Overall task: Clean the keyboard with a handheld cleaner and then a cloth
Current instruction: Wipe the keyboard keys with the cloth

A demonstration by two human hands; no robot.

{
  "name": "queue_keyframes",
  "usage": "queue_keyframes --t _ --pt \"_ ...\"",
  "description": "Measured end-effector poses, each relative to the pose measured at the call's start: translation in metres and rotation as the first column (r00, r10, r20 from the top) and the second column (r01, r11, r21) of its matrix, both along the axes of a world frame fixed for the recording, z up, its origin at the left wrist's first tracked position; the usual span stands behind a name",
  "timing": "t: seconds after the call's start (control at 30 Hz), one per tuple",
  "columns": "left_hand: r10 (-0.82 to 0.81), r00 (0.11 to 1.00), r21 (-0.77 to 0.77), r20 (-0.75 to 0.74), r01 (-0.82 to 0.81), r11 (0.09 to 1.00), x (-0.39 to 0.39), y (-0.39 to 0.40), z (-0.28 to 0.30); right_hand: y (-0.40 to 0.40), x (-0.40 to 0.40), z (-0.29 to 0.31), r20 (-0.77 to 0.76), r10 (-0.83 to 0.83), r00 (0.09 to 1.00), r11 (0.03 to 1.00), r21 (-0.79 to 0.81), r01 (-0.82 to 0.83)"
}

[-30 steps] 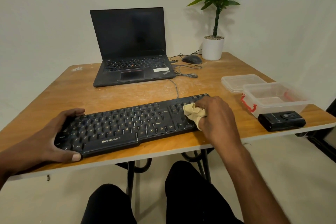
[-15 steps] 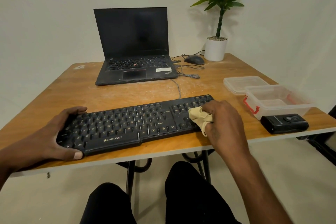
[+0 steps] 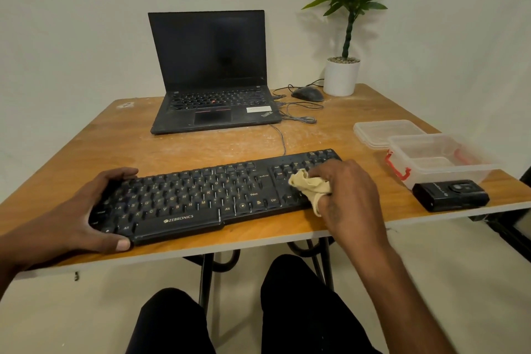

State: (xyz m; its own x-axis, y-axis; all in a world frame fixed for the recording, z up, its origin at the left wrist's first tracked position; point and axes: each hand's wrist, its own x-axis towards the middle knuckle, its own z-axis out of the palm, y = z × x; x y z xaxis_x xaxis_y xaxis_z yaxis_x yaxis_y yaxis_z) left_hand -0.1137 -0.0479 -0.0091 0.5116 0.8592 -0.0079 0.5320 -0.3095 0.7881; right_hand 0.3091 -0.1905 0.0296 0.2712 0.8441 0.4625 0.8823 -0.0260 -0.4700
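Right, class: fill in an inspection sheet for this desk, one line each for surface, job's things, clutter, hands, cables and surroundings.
Surface: wooden table, pale dusty smears across the middle.
Job's things: black keyboard at the near edge; cream cloth bunched on its right end; black handheld cleaner lying at the right edge.
Clutter: open laptop, screen dark; mouse; clear plastic box with its lid behind it.
Hands: left hand grips the keyboard's left end; right hand holds the cloth.
Cables: grey cable running from the keyboard towards the laptop, slack coiled beside it.
Surroundings: potted plant in the far corner; plain wall.
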Motion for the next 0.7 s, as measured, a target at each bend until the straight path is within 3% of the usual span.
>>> queue_keyframes --t 0.13,0.4,0.6,0.7 --pt "-0.010 1.000 0.004 0.000 0.010 1.000 0.000 0.000 0.001 0.001 0.013 -0.002 -0.044 -0.042 0.998 0.999 -0.032 0.041" --pt "0.001 1.000 0.002 0.009 -0.001 1.000 0.001 0.000 0.001 0.005 0.035 0.000 0.023 -0.216 0.976 0.976 0.000 0.216" --pt "-0.011 1.000 0.005 0.012 0.010 1.000 0.001 0.000 0.002 0.007 0.006 -0.003 0.060 -0.014 0.998 1.000 0.016 0.013" --pt "-0.014 1.000 0.000 0.012 0.014 1.000 0.001 0.000 0.002 0.010 0.025 0.004 0.039 -0.173 0.984 0.985 -0.007 0.173"
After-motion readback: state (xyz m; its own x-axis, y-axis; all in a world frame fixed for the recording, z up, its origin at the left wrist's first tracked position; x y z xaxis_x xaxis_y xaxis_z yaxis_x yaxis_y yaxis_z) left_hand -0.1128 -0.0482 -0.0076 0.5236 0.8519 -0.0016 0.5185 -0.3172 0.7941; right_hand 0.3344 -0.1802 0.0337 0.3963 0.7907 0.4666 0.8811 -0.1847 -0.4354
